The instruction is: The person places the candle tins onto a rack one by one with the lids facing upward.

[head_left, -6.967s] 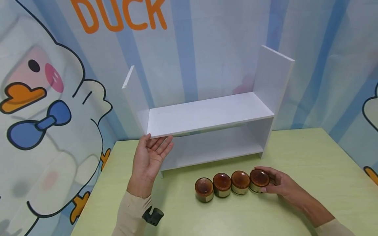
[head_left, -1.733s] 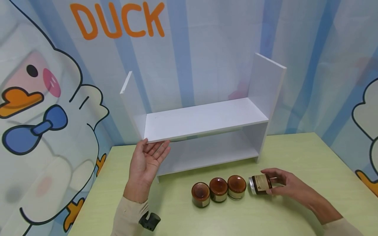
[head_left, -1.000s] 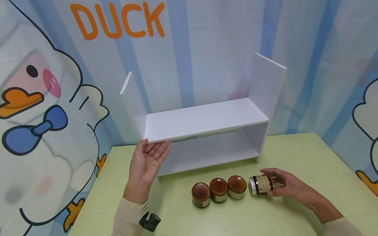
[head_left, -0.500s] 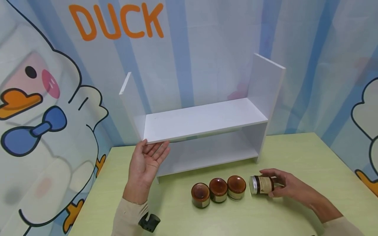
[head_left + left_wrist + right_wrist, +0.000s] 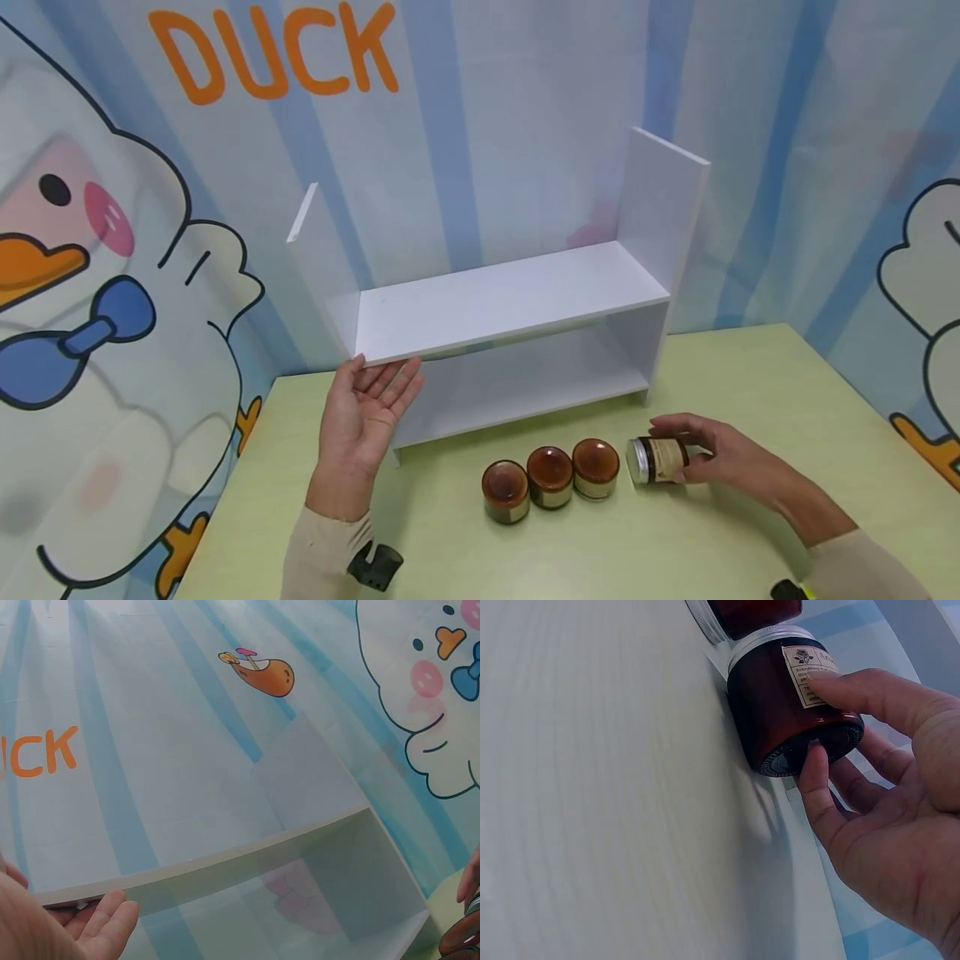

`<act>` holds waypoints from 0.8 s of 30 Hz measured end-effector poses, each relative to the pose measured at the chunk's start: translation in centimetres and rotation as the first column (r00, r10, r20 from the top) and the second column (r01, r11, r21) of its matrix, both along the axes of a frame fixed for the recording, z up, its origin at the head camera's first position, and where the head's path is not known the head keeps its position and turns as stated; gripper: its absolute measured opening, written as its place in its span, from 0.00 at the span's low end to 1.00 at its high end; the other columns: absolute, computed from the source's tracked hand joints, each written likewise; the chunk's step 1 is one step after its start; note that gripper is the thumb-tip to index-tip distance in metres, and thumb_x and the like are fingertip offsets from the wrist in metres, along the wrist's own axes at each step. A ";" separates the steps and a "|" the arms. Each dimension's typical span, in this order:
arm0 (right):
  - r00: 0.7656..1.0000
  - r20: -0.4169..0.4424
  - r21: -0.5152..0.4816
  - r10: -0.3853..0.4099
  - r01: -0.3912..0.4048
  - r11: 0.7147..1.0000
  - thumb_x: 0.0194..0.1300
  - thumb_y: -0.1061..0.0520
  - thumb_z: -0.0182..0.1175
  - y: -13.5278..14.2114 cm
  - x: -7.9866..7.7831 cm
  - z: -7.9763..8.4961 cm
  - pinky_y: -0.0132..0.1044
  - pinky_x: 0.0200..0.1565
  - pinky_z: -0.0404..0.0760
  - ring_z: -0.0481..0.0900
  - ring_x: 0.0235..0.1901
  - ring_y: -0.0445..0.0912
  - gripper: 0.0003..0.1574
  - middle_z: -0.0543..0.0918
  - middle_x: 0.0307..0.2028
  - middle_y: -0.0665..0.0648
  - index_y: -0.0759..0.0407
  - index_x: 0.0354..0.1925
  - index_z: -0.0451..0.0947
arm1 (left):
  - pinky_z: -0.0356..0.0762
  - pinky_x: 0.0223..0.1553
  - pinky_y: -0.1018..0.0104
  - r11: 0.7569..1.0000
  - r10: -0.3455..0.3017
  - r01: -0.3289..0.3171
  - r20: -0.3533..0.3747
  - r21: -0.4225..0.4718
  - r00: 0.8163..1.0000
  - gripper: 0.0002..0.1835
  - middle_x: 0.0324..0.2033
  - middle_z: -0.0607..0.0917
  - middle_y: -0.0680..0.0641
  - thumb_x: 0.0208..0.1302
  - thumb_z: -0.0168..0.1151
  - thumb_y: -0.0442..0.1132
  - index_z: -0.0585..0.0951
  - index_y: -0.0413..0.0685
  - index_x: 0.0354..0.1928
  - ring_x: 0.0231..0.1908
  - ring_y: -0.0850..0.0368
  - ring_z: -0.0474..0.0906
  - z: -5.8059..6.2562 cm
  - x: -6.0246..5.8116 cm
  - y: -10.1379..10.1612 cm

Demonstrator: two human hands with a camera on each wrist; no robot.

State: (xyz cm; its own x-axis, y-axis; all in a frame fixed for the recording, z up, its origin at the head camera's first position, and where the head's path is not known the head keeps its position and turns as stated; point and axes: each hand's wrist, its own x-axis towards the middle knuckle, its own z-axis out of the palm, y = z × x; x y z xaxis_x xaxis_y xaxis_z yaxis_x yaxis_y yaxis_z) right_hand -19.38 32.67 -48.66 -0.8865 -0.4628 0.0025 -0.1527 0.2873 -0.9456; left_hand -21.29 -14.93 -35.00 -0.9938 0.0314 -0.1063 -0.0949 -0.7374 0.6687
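Note:
An amber glass candle jar (image 5: 658, 460) with a silver lid and paper label is tilted on its side, lid to the left. My right hand (image 5: 723, 454) holds it, thumb on the label and fingers around the base in the right wrist view; whether it touches the table I cannot tell. Left of it, three similar jars stand in a row, brown glass bases up: a near one (image 5: 596, 468), a middle one (image 5: 551, 477) and a far one (image 5: 506, 491). My left hand (image 5: 360, 429), palm up, grips the left end of the white shelf's middle board (image 5: 502, 304).
The white two-tier shelf unit (image 5: 517, 379) stands behind the jars, its side panels (image 5: 667, 200) rising at both ends. The pale green table (image 5: 585, 558) ends at a blue-striped duck curtain (image 5: 525, 108). Dark wrist mounts sit at both sleeves.
Seven seconds ago the held jar stood base up at the row's right end; it now lies sideways, apart from the others. Lately the view shifts a little; the left hand stays put.

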 end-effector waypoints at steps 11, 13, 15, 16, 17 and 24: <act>1.000 0.014 -0.003 -0.022 0.022 1.000 0.65 0.63 0.69 -0.4 0.0 0.4 0.34 0.51 0.80 0.74 0.58 0.36 0.42 0.66 0.70 0.73 0.63 0.72 0.65 | 0.73 0.68 0.54 1.000 -0.005 0.005 -0.011 0.005 1.000 0.25 0.56 0.77 0.42 0.83 0.40 0.48 0.62 0.42 0.72 0.57 0.47 0.82 0.1 -0.1 0.0; 1.000 0.009 0.001 -0.017 0.017 1.000 0.65 0.62 0.69 -0.5 -0.2 0.4 0.35 0.50 0.81 0.75 0.58 0.38 0.42 0.66 0.70 0.74 0.63 0.72 0.65 | 0.73 0.68 0.54 1.000 -0.005 0.005 -0.013 0.006 1.000 0.25 0.55 0.77 0.42 0.83 0.40 0.48 0.62 0.42 0.72 0.58 0.47 0.82 0.1 -0.1 0.0; 1.000 0.005 0.005 -0.012 0.012 1.000 0.65 0.62 0.69 -0.5 -0.3 0.4 0.35 0.50 0.81 0.75 0.57 0.39 0.42 0.66 0.70 0.74 0.63 0.72 0.65 | 0.73 0.68 0.54 1.000 -0.004 0.004 -0.013 0.006 1.000 0.25 0.55 0.77 0.42 0.83 0.40 0.48 0.62 0.42 0.72 0.58 0.47 0.82 0.1 -0.1 0.0; 1.000 0.001 0.006 -0.007 0.007 1.000 0.65 0.62 0.70 -0.6 -0.4 0.3 0.35 0.49 0.81 0.75 0.57 0.38 0.42 0.66 0.70 0.73 0.63 0.73 0.64 | 0.73 0.68 0.54 1.000 -0.004 0.004 -0.013 0.008 1.000 0.25 0.55 0.77 0.42 0.83 0.40 0.48 0.62 0.42 0.72 0.58 0.47 0.82 0.1 -0.1 0.0; 1.000 -0.004 0.008 -0.004 0.004 1.000 0.65 0.62 0.70 -0.6 -0.4 0.3 0.35 0.50 0.81 0.75 0.57 0.38 0.43 0.66 0.70 0.73 0.64 0.73 0.64 | 0.73 0.68 0.53 1.000 -0.004 0.004 -0.013 0.008 1.000 0.25 0.55 0.77 0.42 0.83 0.40 0.48 0.62 0.42 0.72 0.58 0.47 0.82 0.1 -0.1 0.0; 0.999 -0.035 0.030 0.012 -0.011 0.999 0.64 0.61 0.71 -0.9 -0.5 0.3 0.32 0.52 0.80 0.73 0.59 0.32 0.44 0.69 0.70 0.70 0.66 0.73 0.63 | 0.74 0.68 0.53 1.000 -0.002 0.002 -0.002 0.014 1.000 0.25 0.56 0.77 0.42 0.83 0.40 0.48 0.62 0.41 0.72 0.58 0.47 0.82 0.0 0.0 0.0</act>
